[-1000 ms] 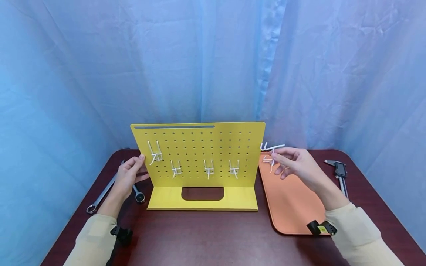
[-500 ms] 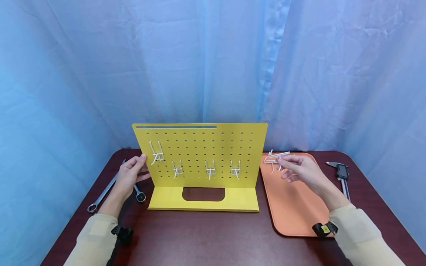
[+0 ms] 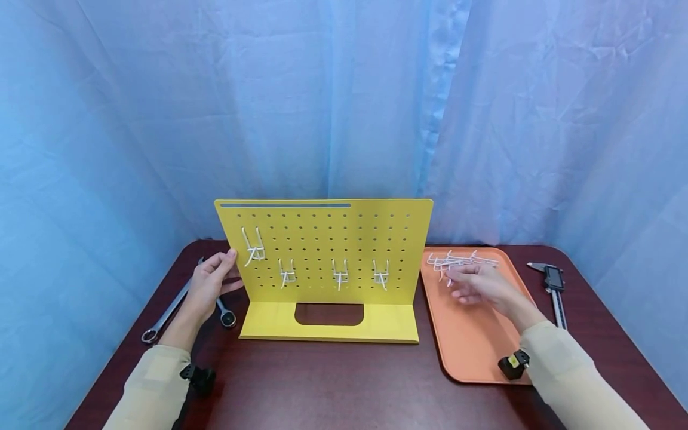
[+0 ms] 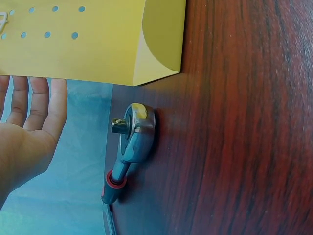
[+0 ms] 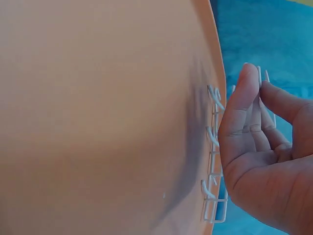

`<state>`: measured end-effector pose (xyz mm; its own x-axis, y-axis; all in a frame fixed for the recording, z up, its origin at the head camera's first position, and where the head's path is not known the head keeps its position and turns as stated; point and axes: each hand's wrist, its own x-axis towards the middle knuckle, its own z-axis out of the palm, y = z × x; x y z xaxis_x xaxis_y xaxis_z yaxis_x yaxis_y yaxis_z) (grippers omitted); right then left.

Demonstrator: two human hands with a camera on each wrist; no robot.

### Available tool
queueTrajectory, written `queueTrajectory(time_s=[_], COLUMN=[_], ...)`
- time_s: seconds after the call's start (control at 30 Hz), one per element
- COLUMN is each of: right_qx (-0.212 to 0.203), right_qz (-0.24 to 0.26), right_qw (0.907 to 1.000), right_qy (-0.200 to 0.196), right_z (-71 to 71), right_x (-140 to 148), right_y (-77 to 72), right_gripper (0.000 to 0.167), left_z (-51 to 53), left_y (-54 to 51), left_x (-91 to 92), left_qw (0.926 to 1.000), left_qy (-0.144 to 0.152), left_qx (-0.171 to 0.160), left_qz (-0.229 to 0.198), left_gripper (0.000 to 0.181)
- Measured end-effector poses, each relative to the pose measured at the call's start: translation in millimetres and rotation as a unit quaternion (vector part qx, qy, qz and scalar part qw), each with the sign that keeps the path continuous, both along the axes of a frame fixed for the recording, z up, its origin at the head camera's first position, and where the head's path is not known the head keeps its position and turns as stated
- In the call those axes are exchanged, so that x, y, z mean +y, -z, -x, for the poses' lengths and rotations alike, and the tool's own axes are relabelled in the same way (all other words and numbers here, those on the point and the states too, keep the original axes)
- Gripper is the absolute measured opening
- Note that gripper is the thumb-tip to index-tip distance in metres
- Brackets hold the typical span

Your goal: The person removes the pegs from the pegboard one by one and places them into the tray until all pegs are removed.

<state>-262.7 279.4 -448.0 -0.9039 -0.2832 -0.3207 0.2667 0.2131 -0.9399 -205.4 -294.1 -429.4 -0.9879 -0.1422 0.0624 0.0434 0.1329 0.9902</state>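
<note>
A yellow pegboard stand [image 3: 328, 332] stands upright on the table, with several white hooks [image 3: 340, 278] on its panel. My left hand [image 3: 204, 288] grips the panel's left edge, thumb in front; in the left wrist view its fingers [image 4: 57, 98] reach behind the edge. Over the back of the orange tray [image 3: 475, 349], my right hand [image 3: 486, 288] pinches a white pegboard hook [image 5: 259, 73] between thumb and finger. Other loose white hooks [image 3: 486, 259] lie along the tray's far end. The fingers partly hide the held hook.
A digital caliper [image 3: 555, 280] lies right of the tray. Left of the board are a ratchet wrench [image 4: 139, 134] and a long ring-ended wrench [image 3: 165, 316], partly hidden by the left arm. Blue curtains [image 3: 344, 107] hang behind the dark wooden table [image 3: 322, 382].
My right hand has moved the hook from beside the board's right edge, right and down to the hooks in the tray. The left hand keeps its hold.
</note>
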Motion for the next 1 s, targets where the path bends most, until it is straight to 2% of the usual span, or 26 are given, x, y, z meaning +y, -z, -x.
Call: queueTrajectory(time_s=[0.43,0.7,1.0], right_qx=[-0.036,-0.035,-0.051], right_qz=[-0.021,-0.040,-0.050], right_qw=[0.9989,0.9983,0.9973], right_qy=[-0.022,-0.023,-0.018], right_z=[11.9,11.6,10.4], right_x=[-1.0,-3.7,-5.7], right_y=[16.7,16.5,15.2], right_gripper=[0.038,0.038,0.035], left_z=[0.5,0.0,0.9], left_y=[-0.6,-0.4,0.9], left_x=[-0.3,-0.1,-1.2], left_qw=[1.0000,1.0000,1.0000], left_qy=[0.001,-0.002,-0.001], left_qx=[0.001,0.001,0.005], left_qz=[0.000,0.004,0.001], left_gripper=[0.044,0.045,0.048])
